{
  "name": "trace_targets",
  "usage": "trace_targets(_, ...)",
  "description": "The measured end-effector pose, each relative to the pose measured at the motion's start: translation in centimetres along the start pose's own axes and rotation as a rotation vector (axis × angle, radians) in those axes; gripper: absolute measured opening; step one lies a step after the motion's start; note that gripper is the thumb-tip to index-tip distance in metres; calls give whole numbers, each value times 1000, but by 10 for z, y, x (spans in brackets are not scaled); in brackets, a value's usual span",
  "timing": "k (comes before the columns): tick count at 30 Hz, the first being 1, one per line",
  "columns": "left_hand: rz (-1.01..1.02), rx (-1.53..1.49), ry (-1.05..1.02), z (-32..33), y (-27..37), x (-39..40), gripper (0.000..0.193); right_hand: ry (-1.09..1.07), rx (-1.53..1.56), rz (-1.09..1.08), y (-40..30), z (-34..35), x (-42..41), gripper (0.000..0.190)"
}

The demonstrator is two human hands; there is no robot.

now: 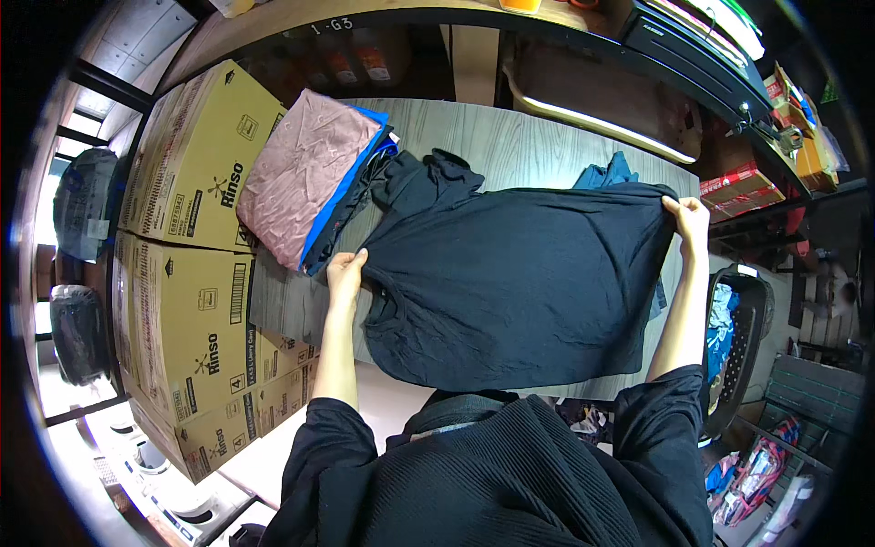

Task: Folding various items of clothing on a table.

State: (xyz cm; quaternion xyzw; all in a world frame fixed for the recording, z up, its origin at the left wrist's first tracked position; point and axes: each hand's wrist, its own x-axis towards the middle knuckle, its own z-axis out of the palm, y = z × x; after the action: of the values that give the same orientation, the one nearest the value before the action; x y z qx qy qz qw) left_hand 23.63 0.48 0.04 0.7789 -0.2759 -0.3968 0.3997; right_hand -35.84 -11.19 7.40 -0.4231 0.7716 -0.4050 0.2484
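A black T-shirt [506,280] is stretched sideways over the grey wood-grain table [547,147]. Its neckline lies at the left, near my left hand [346,277], which pinches the shirt at the shoulder. At the far right my right hand [689,217] grips the hem corner. The near side of the shirt hangs toward my body, and one sleeve bunches up beyond my left hand. Left of the shirt rests a stack of folded clothes, with a pink garment [301,171] on top and blue and black ones under it. A teal cloth [608,171] shows partly behind the shirt.
Stacked Rinso cardboard cartons [198,321] border the table on the left. A black basket [745,349] holding clothes stands at the right. Along the back runs a shelf edge [403,20], with a black cash drawer [697,58] on it at the right. White washing machines [171,478] appear lower left.
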Motion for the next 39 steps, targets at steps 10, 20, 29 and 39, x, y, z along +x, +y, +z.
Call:
trace_targets(10, 676, 616, 81, 109, 81, 18, 24, -42, 185, 14, -33, -18, -32, 30)
trace_targets(20, 723, 434, 218, 46, 111, 7, 27, -137, 470, -2, -43, -101, -66, 24)
trace_targets(29, 413, -135, -22, -56, 170, -85, 26, -216, 798, -160, -83, -158, -94, 28)
trace_targets(39, 662, 434, -334, -105, 232, -80, 29, -401, 550, -153, -139, -166, -57, 32)
